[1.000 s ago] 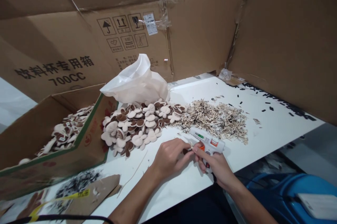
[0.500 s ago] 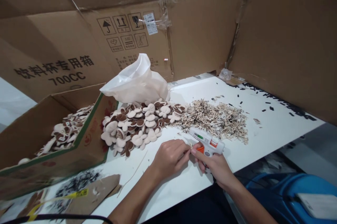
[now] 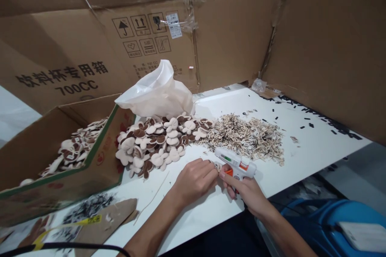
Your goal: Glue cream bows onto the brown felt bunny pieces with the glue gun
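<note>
My right hand (image 3: 250, 194) is wrapped round a white hot glue gun (image 3: 233, 162) with an orange trigger, nozzle pointing to the upper left. Its thumb and fingertip also meet at a small pale looped piece (image 3: 218, 166), partly hidden between the hands. Close beside it, my left hand (image 3: 195, 177) is closed, back of the hand upward, its fingertips at the same piece. Just beyond the glue gun lies a heap of small cream loops or strips (image 3: 250, 134). Left of that heap are piled cream and brown padded shapes (image 3: 158, 140) with rounded lobes.
An open cardboard box (image 3: 104, 154) with more padded shapes stands at left. A white plastic bag (image 3: 159, 94) sits behind the pile. Black bits (image 3: 313, 119) lie scattered at right. Cardboard walls (image 3: 235, 40) enclose the back. A black cable (image 3: 69, 245) crosses the lower left.
The glue gun has tilted and shifted very slightly to the left. More of the pale looped piece shows between my fingertips. Both hands stay in nearly the same place.
</note>
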`<state>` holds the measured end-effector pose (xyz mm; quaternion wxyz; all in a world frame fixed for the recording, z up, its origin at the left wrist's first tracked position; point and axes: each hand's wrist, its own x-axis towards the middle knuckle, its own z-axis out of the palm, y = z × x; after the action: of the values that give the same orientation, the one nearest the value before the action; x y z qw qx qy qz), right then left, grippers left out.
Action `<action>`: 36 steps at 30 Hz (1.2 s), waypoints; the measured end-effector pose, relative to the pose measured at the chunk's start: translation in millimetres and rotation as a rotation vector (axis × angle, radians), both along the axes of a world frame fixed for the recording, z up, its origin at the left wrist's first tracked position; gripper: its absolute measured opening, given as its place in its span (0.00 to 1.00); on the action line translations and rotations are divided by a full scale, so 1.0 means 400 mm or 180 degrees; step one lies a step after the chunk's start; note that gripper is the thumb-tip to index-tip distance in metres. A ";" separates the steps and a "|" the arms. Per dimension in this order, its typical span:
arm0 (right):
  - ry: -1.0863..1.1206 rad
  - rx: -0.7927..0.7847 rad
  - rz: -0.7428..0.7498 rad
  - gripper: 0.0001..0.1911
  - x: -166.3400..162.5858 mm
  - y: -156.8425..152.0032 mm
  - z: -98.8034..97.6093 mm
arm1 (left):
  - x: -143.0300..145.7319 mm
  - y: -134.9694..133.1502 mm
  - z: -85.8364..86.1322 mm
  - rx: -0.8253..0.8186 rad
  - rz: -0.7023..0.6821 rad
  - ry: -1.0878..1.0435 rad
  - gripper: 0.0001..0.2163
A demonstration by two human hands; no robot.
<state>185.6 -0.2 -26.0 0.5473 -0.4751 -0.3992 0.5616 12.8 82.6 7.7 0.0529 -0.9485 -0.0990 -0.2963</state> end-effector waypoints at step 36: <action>0.0358 -0.0242 -0.0263 0.20 0.000 -0.005 0.016 | -0.014 -0.003 -0.039 -0.0250 0.0458 -0.0744 0.12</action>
<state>185.7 -2.2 -19.7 0.5731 -0.4792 -0.3263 0.5791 7.1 81.4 -7.8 0.0250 -0.8993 -0.1838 -0.3961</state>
